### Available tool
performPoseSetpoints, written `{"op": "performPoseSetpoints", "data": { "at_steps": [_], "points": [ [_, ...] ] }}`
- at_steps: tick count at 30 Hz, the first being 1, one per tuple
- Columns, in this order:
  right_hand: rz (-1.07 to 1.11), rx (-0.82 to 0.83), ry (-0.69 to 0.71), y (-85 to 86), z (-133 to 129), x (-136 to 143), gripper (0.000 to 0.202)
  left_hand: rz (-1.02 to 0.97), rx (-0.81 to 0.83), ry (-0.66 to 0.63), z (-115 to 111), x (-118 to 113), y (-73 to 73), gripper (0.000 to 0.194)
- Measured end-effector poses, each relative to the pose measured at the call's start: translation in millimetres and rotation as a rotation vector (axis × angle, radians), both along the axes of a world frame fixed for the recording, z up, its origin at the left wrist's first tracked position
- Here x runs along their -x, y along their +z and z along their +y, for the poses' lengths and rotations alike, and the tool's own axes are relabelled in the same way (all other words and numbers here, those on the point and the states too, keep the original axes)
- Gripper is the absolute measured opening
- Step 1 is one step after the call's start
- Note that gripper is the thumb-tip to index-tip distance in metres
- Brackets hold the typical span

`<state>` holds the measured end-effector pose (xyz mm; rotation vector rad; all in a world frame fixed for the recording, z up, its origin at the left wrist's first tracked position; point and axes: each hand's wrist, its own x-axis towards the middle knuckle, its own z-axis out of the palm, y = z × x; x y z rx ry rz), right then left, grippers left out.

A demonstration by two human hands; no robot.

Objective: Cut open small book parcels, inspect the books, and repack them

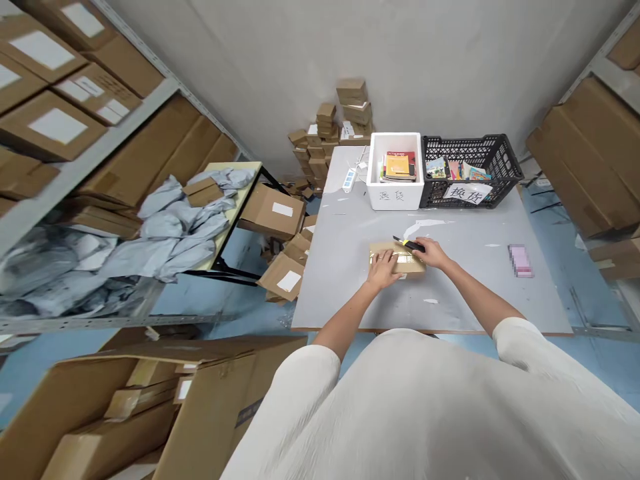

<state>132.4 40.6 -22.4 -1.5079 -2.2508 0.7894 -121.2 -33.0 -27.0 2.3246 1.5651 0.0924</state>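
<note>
A small brown cardboard box [414, 266] with shiny tape on top lies near the front middle of the grey table [340, 267]. My left hand [383, 269] rests on the left part of the box, its fingers spread over the top. My right hand [431, 253] is closed around the black handle of a utility knife [411, 245]. The knife's yellow part and tip point left, over the far side of the box.
At the table's back stand a white foam box [395, 197] with books and a black crate [510, 175] with books. A power strip [349, 180] lies back left, a pink item [521, 261] at right. Shelves, grey parcels [165, 243] and a large open carton [225, 407] are left.
</note>
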Motion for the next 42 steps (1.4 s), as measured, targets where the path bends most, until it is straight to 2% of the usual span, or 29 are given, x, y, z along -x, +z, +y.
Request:
{"op": "performPoseSetpoints", "data": {
  "at_steps": [4, 8, 12, 15, 20, 24, 28, 31, 34, 36, 39, 42],
  "points": [
    [-0.087, 0.045, 0.014, 0.9, 10.2, 23.0, 0.036, 0.015, 0.012, 0.022, -2.3, 5.6, 3.8, 0.056],
    [-0.123, 0.058, -0.072, 3.6, 4.6, 16.8, 0.033, 0.033, 0.018, 0.014, 1.2, 9.3, 10.3, 0.048],
    [-0.108, 0.136, -0.162, 9.6, -12.9, 0.9, 0.033, 0.077, 0.024, 0.122, 9.4, 14.8, 14.4, 0.039],
    [-0.046, 0.189, -0.232, 11.7, -33.4, -4.2, 0.036, 0.076, 0.104, 0.191, 16.9, 15.4, 16.4, 0.036],
    [0.037, 0.22, -0.312, 8.8, -65.3, -0.8, 0.035, 0.025, 0.152, 0.191, 23.5, 9.9, 19.3, 0.034],
    [0.095, 0.261, -0.296, 0.7, -75.2, -1.2, 0.032, 0.019, 0.129, 0.208, 23.9, 3.0, 20.4, 0.033],
    [0.167, 0.249, -0.323, -9.8, -56.5, -7.2, 0.034, 0.009, 0.076, 0.3, 16.5, -17.5, 20.9, 0.038],
    [0.186, 0.187, -0.349, -14.5, -22.3, -8.4, 0.034, -0.016, 0.096, 0.319, 2.7, -44.2, 16.8, 0.065],
    [0.186, 0.092, -0.297, -17.5, 12.3, -3.3, 0.036, -0.012, 0.155, 0.321, -12.7, -69.5, 9.0, 0.093],
    [0.161, 0.075, -0.259, -20.4, 26.6, 1.9, 0.036, 0.005, 0.166, 0.303, -18.6, -79.2, 4.7, 0.103],
    [0.105, 0.108, -0.232, -26.4, 31.7, 6.7, 0.034, 0.034, 0.196, 0.274, -17.0, -79.9, 3.0, 0.105],
    [0.073, 0.126, -0.245, -31.1, 25.8, 3.4, 0.033, 0.073, 0.242, 0.223, -7.6, -67.0, 4.4, 0.113]
  ]
}}
